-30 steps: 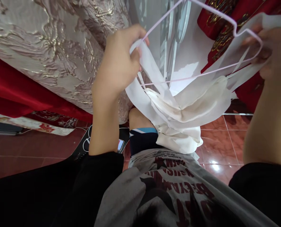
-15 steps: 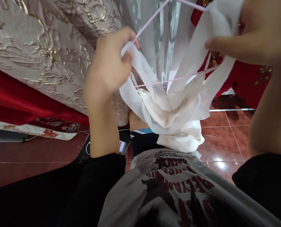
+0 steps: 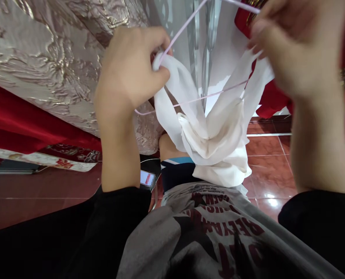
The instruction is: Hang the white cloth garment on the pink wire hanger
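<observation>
A thin white garment (image 3: pixel 219 139) hangs between my hands, its lower part resting on my lap. My left hand (image 3: pixel 134 69) is closed on one edge of the white fabric, where a pale pink cord (image 3: pixel 187 24) runs up from my fingers. On the other side my right hand (image 3: pixel 294 42), somewhat blurred, pinches the opposite edge and the cord. Another stretch of the cord crosses the opening of the fabric between my hands. What lies inside my fingers is partly hidden.
Textured silver-pink fabric (image 3: pixel 59 50) hangs at the left, with red cloth (image 3: pixel 30 116) below it. More red cloth (image 3: pixel 277 97) hangs at the right. Metal poles (image 3: pixel 206 46) stand ahead. A phone (image 3: pixel 147 178) lies on a dark surface beside my leg. The floor has red tiles (image 3: pixel 265 170).
My right hand has moved inward, narrowing the fabric's opening. My left hand has shifted slightly left and up, still gripping the edge.
</observation>
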Motion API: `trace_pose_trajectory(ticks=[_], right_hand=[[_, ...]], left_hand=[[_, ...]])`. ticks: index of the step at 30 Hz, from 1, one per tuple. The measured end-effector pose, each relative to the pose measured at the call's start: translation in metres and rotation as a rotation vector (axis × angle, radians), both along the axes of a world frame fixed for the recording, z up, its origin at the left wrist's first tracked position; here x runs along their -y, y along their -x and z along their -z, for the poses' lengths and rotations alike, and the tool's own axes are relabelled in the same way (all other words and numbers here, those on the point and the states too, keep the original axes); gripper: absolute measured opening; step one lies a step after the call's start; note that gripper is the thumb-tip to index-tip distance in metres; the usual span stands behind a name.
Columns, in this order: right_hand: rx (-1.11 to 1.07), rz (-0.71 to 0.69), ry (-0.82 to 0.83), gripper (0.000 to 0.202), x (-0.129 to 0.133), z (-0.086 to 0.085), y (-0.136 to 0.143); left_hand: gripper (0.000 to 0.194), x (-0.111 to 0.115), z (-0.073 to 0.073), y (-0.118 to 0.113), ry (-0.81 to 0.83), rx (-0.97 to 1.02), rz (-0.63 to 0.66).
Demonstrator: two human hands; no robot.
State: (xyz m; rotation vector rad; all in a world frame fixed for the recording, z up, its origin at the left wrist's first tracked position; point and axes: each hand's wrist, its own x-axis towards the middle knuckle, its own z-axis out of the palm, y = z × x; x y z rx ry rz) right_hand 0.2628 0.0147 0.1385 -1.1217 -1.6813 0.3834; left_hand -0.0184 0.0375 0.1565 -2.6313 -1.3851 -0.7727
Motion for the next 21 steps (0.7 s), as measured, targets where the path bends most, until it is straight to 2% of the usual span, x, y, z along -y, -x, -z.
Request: trace_pose_trajectory(ticks=[2,4,7,9,12,14,16,18,19,21], right_hand=[[0.180,-0.130,-0.017,0.026,-0.012,0.030,0.016],[0.287,-0.155,0.038,0.039,-0.024,0.066,0.028],[0.291,-0.129,-0.026,0.040,-0.033,0.114,0.038],[0.273,-0.074,-0.073,0.040,-0.031,0.135,0.043],[0.201,0.003,-0.092,0.044,-0.022,0.148,0.052],[0.110,0.068,-0.089,0.047,-0.017,0.151,0.061],[0.031,0.134,-0.091,0.049,-0.014,0.153,0.069],[-0.007,0.180,-0.100,0.048,-0.012,0.153,0.077],[-0.009,0.195,-0.104,0.047,-0.011,0.154,0.080],[0.007,0.216,-0.113,0.044,-0.010,0.155,0.085]], left_hand=[[0.040,-0.003,0.006,-0.001,-0.001,0.079,0.025],[0.043,-0.009,0.016,0.000,0.015,0.173,0.015],[0.057,-0.019,0.040,0.004,0.072,0.291,-0.008],[0.063,-0.021,0.063,0.005,0.081,0.402,-0.009],[0.057,-0.009,0.106,-0.006,-0.061,0.670,-0.101],[0.046,0.006,0.134,-0.023,-0.174,0.806,-0.248],[0.041,0.024,0.158,-0.042,-0.354,0.852,-0.439],[0.042,0.040,0.173,-0.059,-0.390,0.892,-0.562],[0.044,0.046,0.177,-0.065,-0.355,0.924,-0.572],[0.053,0.055,0.179,-0.069,-0.226,1.006,-0.501]])
